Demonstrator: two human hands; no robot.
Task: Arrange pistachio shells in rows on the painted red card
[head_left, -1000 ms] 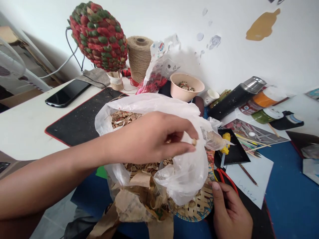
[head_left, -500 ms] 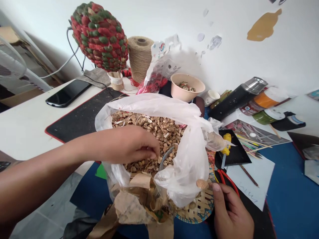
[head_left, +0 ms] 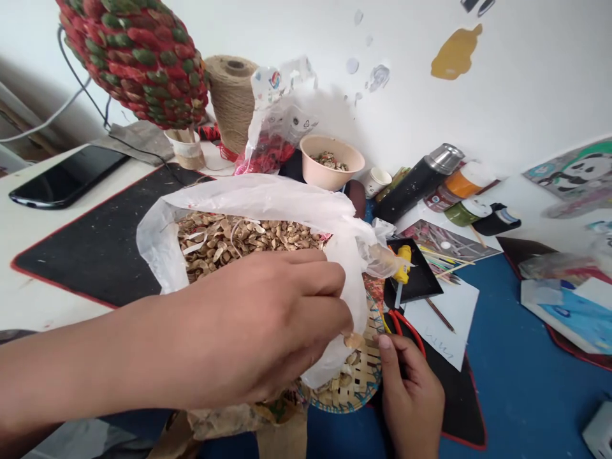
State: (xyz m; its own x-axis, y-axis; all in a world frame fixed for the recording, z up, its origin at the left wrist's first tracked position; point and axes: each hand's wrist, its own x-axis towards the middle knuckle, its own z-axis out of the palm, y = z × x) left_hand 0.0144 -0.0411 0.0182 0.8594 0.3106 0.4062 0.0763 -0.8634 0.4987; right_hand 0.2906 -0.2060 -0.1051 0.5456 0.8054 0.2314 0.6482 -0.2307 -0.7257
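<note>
A white plastic bag [head_left: 248, 201] full of tan nut shells [head_left: 229, 236] sits on a woven tray [head_left: 363, 382]. My left hand [head_left: 268, 319] reaches across the front of the bag. Its fingertips are pinched on one shell [head_left: 354, 340] at the bag's right side, just over the tray. My right hand [head_left: 411, 398] rests by the tray's right rim with fingers curled and the thumb pointing up towards that shell. What the curled fingers hold is hidden. A red scissor handle [head_left: 406, 322] loops just behind this hand.
Behind the bag stand a red-and-green shell-covered ball [head_left: 138, 57], a twine spool [head_left: 234, 95], a pink bowl [head_left: 329, 162] and a black flask [head_left: 421, 178]. A phone [head_left: 67, 175] lies on the left, and a yellow glue gun [head_left: 401, 264], paint jars [head_left: 463, 182] and papers on the right.
My left hand has come out of the shells and moved right and down with one shell pinched in it. The view has shifted right and closer. My right hand has stayed by the tray.
</note>
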